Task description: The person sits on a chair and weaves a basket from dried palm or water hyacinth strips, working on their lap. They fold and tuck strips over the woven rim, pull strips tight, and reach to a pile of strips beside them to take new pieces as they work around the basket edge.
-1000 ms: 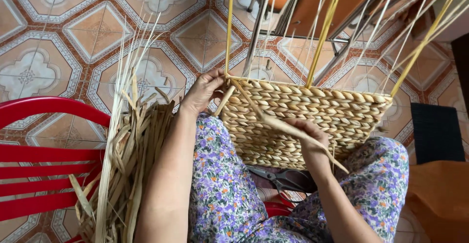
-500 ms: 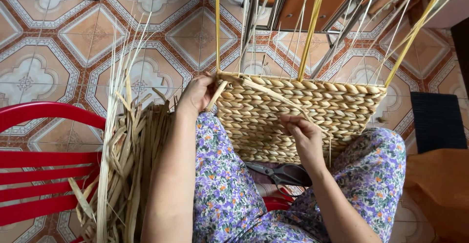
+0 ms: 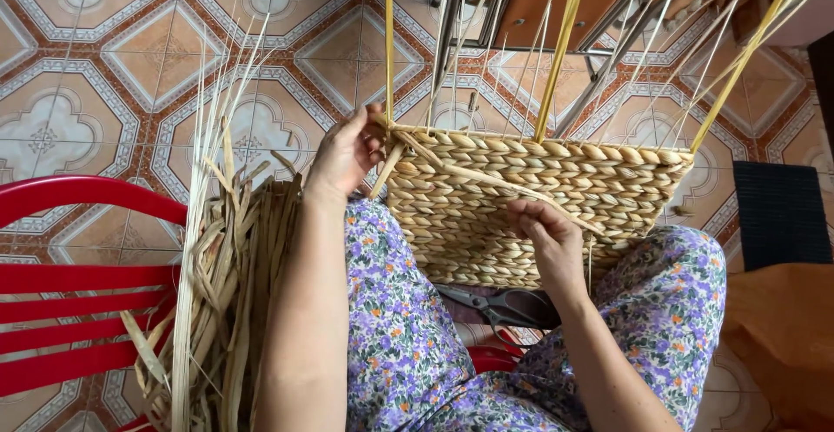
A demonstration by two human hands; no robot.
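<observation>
Woven basket panel: dried plant fibre, matt, coarse braided rows.
Beside the panel: loose bundle of dry leaf strips, papery and frayed; below it, scissors of dull dark metal on printed floral cloth, soft and matt; left of the bundle, red chair of glossy moulded plastic; beneath all, patterned floor tiles, smooth ceramic with slight sheen.

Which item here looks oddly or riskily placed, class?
The scissors lie loose in the lap, half under the woven basket panel and just below the right hand. A sharp tool there looks awkward; nothing else stands out.
</observation>
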